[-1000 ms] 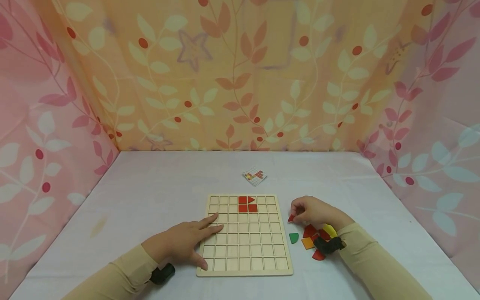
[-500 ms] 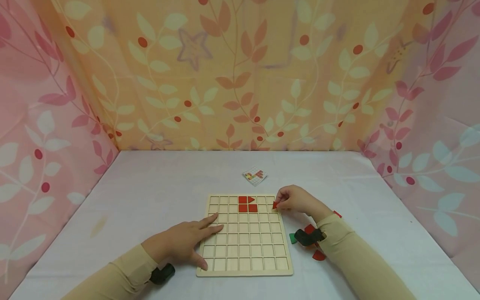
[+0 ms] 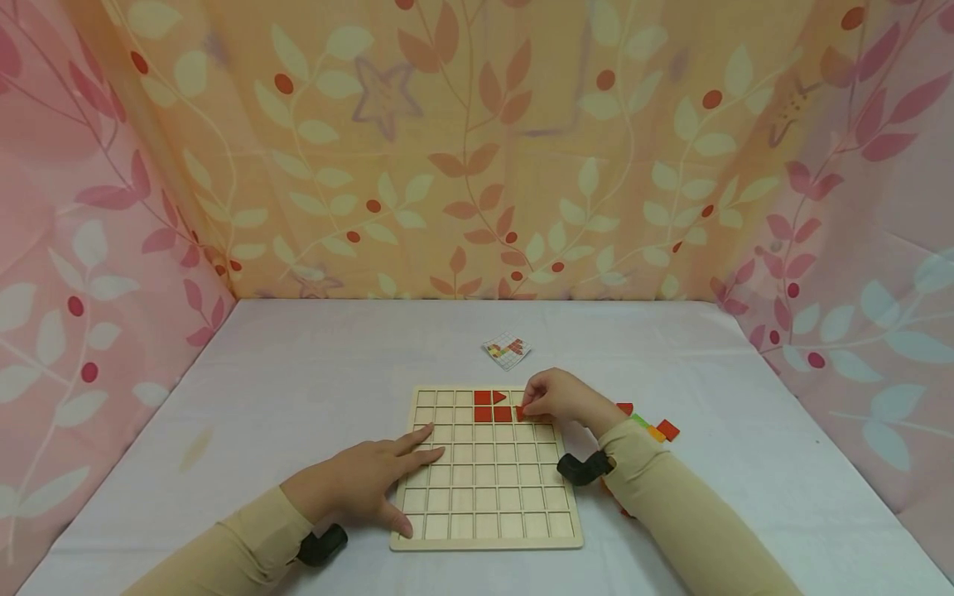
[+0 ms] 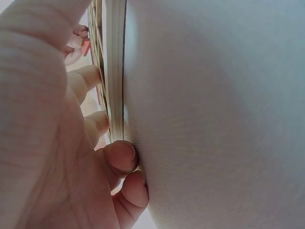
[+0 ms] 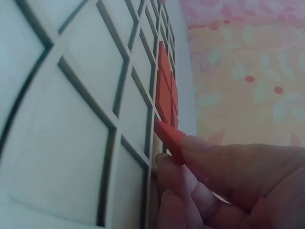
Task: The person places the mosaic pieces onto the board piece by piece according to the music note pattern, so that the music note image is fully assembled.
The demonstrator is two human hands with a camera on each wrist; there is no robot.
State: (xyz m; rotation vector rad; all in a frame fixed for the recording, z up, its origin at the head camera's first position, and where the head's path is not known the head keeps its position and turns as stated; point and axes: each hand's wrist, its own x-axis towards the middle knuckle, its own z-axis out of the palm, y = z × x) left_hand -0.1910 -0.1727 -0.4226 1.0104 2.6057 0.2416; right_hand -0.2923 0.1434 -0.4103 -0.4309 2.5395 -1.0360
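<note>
The right hand (image 3: 555,393) pinches a small red piece (image 3: 520,413) between thumb and fingers, holding it tilted at the second row of a wooden grid board (image 3: 484,476), just right of a set red square (image 3: 503,414). Whether the held piece touches the board is unclear. Left of it sit two more red squares, one above the other, and a red pointed piece (image 3: 498,397) in the top row. The left hand (image 3: 365,476) rests with fingers spread along the board's left edge, gripping nothing. Beyond the board lies a patterned card (image 3: 507,351). Red, green and orange loose pieces (image 3: 667,430) lie to the right on white cloth (image 3: 745,488), partly hidden by the right sleeve (image 3: 671,488).
</note>
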